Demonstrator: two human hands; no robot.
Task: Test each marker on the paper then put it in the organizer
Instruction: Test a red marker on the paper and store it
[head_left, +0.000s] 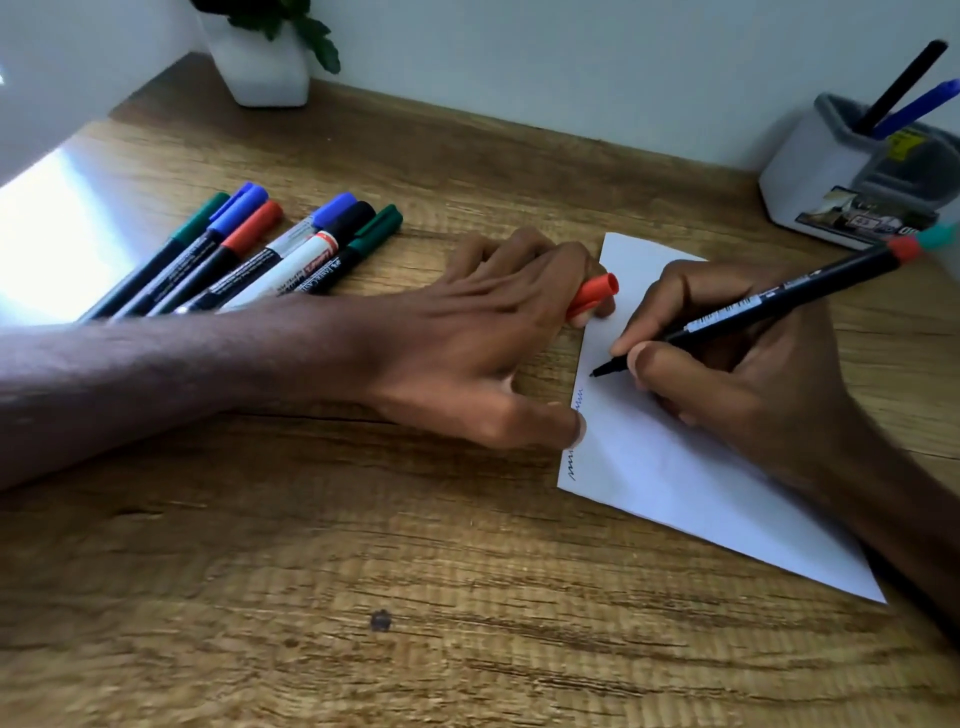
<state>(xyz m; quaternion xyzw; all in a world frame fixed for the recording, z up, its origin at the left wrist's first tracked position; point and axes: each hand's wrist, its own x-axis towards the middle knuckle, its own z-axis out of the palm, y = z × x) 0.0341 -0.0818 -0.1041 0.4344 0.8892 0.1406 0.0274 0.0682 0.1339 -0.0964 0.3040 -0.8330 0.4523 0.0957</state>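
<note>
The right hand (727, 374) grips an uncapped marker (779, 296) in a writing hold, its tip at the left part of the paper (675, 478). The left hand (483, 338) clasps the red cap (595, 293) in curled fingers, its thumb pressing the paper's left edge. Other markers (249, 260) lie well left of the paper, and the organizer (810, 171) stands beyond its far right.

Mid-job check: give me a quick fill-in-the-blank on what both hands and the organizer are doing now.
The right hand holds an uncapped marker with its tip against the ___.
The left hand grips the red ___.
The organizer holds a black marker and a ___ one.
Missing: paper; cap; blue.
</note>
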